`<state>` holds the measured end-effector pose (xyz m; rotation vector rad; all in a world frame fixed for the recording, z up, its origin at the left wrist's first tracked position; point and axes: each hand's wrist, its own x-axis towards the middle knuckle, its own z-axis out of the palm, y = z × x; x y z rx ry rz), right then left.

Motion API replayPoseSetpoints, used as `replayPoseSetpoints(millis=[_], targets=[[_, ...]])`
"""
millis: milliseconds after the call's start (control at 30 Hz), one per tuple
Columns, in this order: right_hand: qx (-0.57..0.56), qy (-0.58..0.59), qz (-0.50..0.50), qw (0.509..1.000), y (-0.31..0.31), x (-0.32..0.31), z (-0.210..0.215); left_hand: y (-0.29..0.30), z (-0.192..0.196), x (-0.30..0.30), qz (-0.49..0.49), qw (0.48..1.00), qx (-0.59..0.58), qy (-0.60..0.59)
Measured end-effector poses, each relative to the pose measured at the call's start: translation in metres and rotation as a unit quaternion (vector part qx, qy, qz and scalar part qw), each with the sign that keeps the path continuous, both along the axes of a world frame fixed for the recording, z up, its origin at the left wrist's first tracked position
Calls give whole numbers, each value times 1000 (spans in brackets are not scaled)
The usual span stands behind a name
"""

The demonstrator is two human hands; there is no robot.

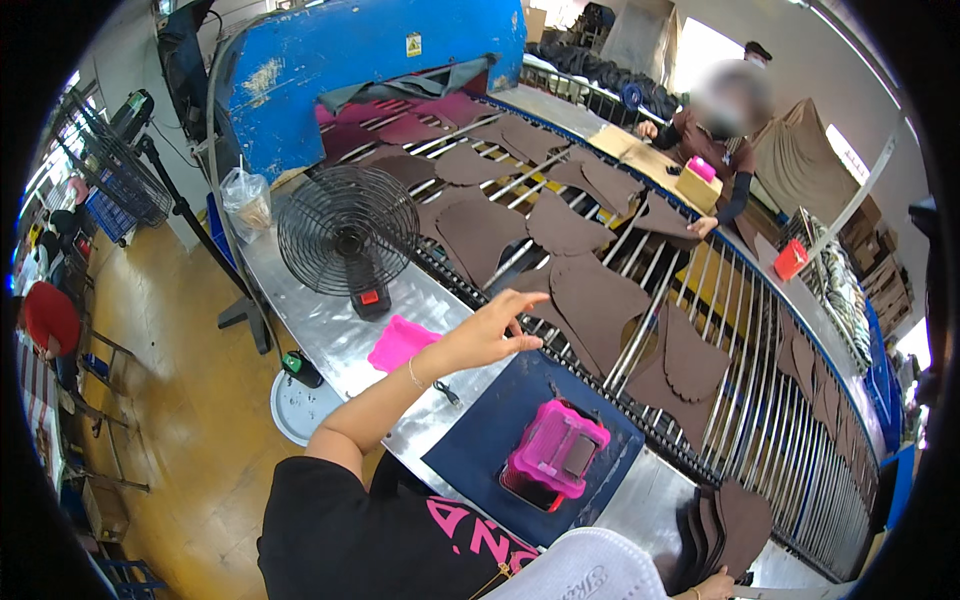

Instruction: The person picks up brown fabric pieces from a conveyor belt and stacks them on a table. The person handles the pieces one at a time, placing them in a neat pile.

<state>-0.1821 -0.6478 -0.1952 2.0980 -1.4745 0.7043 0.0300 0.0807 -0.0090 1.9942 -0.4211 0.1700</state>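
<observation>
My left hand [496, 328] reaches over the near edge of the roller conveyor, fingers apart and holding nothing, beside a flat brown cut piece [598, 300]. Low in the view, my right hand [714, 584] grips a fanned stack of brown cut pieces [742, 522] by its lower end; part of this hand is cut off by the frame's edge. Between my hands, a pink plastic box [564, 450] with a grey block on it rests on a dark blue mat [470, 440]. More brown pieces [690, 365] lie in overlapping groups on the conveyor.
A black fan [348, 235] and a pink sheet [402, 343] are on the metal side table [290, 285]. The blue machine [370, 50] spans the conveyor's far end. Across the conveyor, another person [715, 150] touches a brown piece. A red cup [790, 260] sits on the far ledge.
</observation>
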Motion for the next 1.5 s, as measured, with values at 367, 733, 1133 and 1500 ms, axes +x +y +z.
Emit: replayPoseSetpoints(millis=[367,733,1133,1500], targets=[[177,92,40,979,16,31,-8,7,3,-16,36,998,49,-11],[196,-11,68,978,49,-1,104,-27,23,4,-39,999,24,-9],[161,-177,435,868,188,33,282,-116,61,35,-185,974,24,-125],[320,-496,628,507,316,109,276,-126,110,24,-263,947,-148,107]])
